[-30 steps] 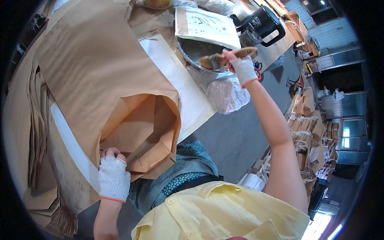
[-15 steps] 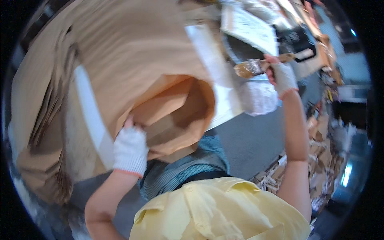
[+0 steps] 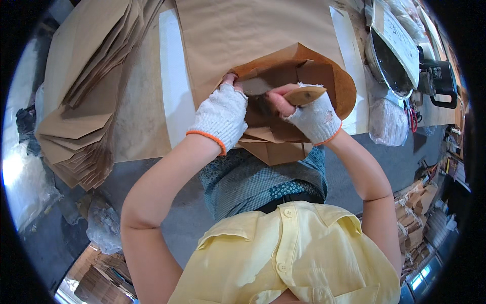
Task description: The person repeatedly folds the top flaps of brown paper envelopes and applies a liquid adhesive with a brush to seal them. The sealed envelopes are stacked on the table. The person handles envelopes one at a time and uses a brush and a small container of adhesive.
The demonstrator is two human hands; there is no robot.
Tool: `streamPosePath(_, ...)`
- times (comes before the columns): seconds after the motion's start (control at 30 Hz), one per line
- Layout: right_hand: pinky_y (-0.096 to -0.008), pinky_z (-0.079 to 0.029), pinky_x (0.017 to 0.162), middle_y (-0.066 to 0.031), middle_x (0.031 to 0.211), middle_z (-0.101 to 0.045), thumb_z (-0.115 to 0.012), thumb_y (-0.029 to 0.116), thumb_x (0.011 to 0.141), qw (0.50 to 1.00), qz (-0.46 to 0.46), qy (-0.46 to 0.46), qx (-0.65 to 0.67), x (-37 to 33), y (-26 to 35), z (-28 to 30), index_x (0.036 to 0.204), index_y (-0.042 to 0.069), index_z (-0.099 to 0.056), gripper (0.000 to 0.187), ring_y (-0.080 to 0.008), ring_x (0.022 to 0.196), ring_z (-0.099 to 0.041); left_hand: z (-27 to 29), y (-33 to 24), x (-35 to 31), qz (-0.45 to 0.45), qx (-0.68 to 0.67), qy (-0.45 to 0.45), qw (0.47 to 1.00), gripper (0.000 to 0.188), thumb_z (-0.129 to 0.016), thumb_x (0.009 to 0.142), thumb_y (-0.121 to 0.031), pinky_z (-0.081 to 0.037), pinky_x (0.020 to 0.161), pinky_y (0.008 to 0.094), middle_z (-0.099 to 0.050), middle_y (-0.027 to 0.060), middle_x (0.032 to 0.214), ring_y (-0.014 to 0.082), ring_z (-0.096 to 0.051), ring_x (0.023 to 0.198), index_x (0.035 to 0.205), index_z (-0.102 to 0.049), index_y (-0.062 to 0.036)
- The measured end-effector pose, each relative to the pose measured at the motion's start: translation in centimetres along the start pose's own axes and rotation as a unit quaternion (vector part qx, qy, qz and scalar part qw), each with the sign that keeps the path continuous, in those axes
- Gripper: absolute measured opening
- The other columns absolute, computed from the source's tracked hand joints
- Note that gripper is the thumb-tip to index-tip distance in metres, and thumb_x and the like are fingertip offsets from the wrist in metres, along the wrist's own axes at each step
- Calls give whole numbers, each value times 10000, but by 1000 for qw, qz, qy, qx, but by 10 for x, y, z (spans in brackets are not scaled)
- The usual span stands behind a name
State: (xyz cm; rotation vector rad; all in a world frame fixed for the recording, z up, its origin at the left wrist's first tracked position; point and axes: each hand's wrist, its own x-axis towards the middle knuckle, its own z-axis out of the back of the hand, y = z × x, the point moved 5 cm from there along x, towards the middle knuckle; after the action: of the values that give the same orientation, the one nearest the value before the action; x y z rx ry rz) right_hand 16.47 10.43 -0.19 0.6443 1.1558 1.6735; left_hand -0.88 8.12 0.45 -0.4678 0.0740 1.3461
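Observation:
A large brown paper bag (image 3: 258, 25) lies on the table, its mouth gaping toward me. My left hand (image 3: 221, 115), in a white knit glove with bare fingertips, pinches the left edge of that mouth. In my right hand (image 3: 315, 115), gloved the same way, is a paintbrush (image 3: 306, 95) gripped by its wooden handle. Its dark bristles, partly hidden by my fingers, point left into the bag's opening, over the folded paper inside. Whether the bristles touch the paper, I cannot tell.
A stack of flat brown paper bags (image 3: 83, 121) overhangs the table at left. At right stand a metal basin (image 3: 375, 53) with a white board (image 3: 397, 43) across it, a black mug (image 3: 439, 76), a plastic-wrapped bundle (image 3: 389, 120) and red-handled scissors (image 3: 413, 119).
My right hand has brought the paintbrush from beside the basin leftward into the bag's mouth. My left hand still grips the mouth's edge. The whole view has turned and shifted.

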Motion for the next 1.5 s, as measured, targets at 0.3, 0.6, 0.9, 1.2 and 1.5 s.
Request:
streamPosePath(0.3,-257,-518,613,-21,755,-697,-722,190,900,977,-31,-206,-40,-38,-2,85,972,56,-734,153,-101,666,-637,9,-5,-1,33,7,45,998,619,-693,794,-61,-507,987,457,-436,237,1423,417,-587,1155,1345,-432,45)
streamPosePath(0.6,-216,-530,628,-20,807,-705,-681,209,927,990,-27,-141,-2,-26,32,133,1011,45,-729,190,-66,697,-634,0,-8,-2,-182,95,37,978,531,-728,756,-160,-506,962,456,-439,210,1371,389,-558,1155,1207,-514,19)
streamPosePath(0.9,-263,-529,692,-65,817,-697,-733,73,809,994,64,-33,-78,0,3,67,913,40,-727,110,-150,747,-659,29,-11,16,-22,1,152,988,510,-682,801,-313,-519,918,461,-621,257,1140,425,-627,1037,1181,-556,4)
streamPosePath(1.2,-232,-512,676,-3,815,-676,-713,163,885,974,-92,-176,106,-33,-3,57,960,40,-712,144,-100,760,-636,11,-25,77,-13,78,155,985,299,-547,873,-222,-527,894,458,-691,236,1023,391,-666,973,1015,-695,-4)
streamPosePath(1.5,-351,-500,637,-27,712,-626,-653,125,813,978,58,-87,-179,-36,4,30,696,158,-575,144,-244,677,-633,7,-12,79,32,31,80,996,305,-517,883,-212,-504,934,462,-677,217,1087,388,-640,1034,1045,-682,-14)
